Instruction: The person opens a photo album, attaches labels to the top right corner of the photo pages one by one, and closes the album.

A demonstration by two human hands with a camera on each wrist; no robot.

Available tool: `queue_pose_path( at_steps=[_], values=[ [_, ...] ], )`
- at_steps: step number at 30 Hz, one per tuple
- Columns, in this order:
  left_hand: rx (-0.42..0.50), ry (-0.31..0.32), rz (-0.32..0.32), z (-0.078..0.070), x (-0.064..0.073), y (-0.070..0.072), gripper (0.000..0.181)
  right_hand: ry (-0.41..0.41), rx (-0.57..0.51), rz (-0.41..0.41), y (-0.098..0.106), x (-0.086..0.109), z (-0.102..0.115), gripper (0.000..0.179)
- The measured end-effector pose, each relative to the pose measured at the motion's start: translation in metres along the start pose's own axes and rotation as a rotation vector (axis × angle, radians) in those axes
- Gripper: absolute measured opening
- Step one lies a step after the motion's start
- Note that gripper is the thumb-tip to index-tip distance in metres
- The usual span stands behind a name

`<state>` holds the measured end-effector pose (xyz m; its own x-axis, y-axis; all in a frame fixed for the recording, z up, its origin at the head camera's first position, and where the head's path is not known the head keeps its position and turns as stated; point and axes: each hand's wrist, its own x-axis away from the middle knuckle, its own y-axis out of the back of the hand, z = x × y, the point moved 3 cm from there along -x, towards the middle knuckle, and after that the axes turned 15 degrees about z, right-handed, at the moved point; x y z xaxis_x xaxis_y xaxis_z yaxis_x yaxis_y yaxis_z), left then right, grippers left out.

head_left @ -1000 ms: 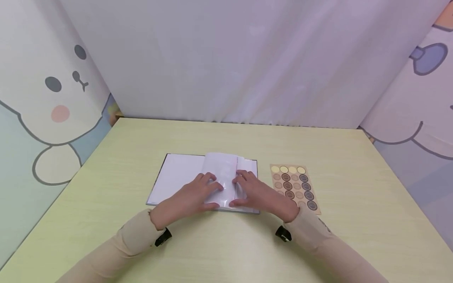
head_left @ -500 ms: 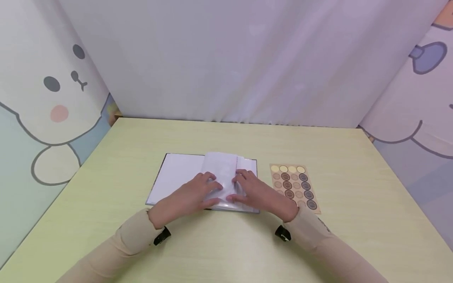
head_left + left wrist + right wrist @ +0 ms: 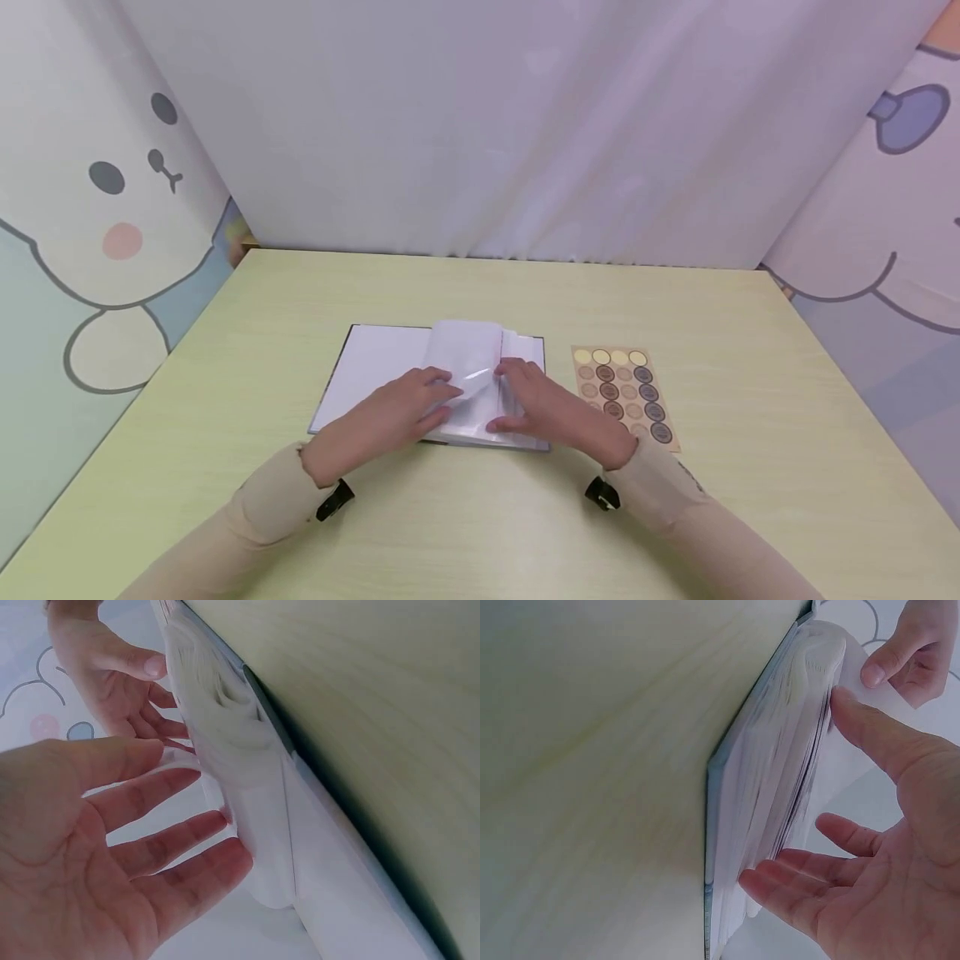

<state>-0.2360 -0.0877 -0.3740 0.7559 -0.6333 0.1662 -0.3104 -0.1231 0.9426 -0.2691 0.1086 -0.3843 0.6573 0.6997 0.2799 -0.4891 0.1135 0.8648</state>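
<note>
An album (image 3: 382, 358) lies open on the table, its thick stack of clear plastic sleeve pages (image 3: 217, 712) bulging at the middle. My left hand (image 3: 393, 417) pinches the edge of one plastic page (image 3: 178, 759) between thumb and index finger, lifting it into a crease in the head view. The other left fingers lie against the stack. My right hand (image 3: 543, 408) is at the right side of the stack, fingers spread. In the right wrist view its thumb touches the top page near the lower edge, and its fingertips (image 3: 754, 881) rest along the page edges.
A brown sheet of round stickers (image 3: 626, 392) lies right of the album, partly under the right forearm. The pale wooden table (image 3: 487, 533) extends around both. A white curtain (image 3: 480, 125) hangs behind it, and cartoon-print cloths (image 3: 112, 208) hang at the sides.
My left hand has drawn slightly to the left, bending up the plastic page it pinches. My right hand has stayed almost in place, its thumb shifting a little.
</note>
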Motion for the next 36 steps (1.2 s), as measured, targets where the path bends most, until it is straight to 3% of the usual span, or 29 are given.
queue_pose_path(
  at_steps=[7, 14, 17, 25, 36],
  values=[
    [-0.017, 0.044, -0.082, 0.002, 0.013, 0.003, 0.034, 0.002, 0.025, 0.008, -0.002, -0.002, 0.002, 0.052],
    [0.025, 0.155, -0.171, 0.008, 0.026, 0.011, 0.045, -0.003, 0.025, 0.019, -0.002, 0.0, 0.003, 0.052],
    [0.058, 0.211, -0.167, 0.013, 0.033, 0.015, 0.052, -0.01, 0.017, 0.021, -0.001, 0.001, 0.003, 0.052],
    [0.188, 0.281, -0.155, 0.029, 0.053, 0.019, 0.065, -0.011, 0.011, 0.024, -0.002, 0.001, 0.003, 0.052],
    [0.278, 0.361, -0.144, 0.046, 0.075, 0.016, 0.062, -0.017, 0.012, 0.02, -0.001, 0.002, 0.002, 0.051]
  ],
)
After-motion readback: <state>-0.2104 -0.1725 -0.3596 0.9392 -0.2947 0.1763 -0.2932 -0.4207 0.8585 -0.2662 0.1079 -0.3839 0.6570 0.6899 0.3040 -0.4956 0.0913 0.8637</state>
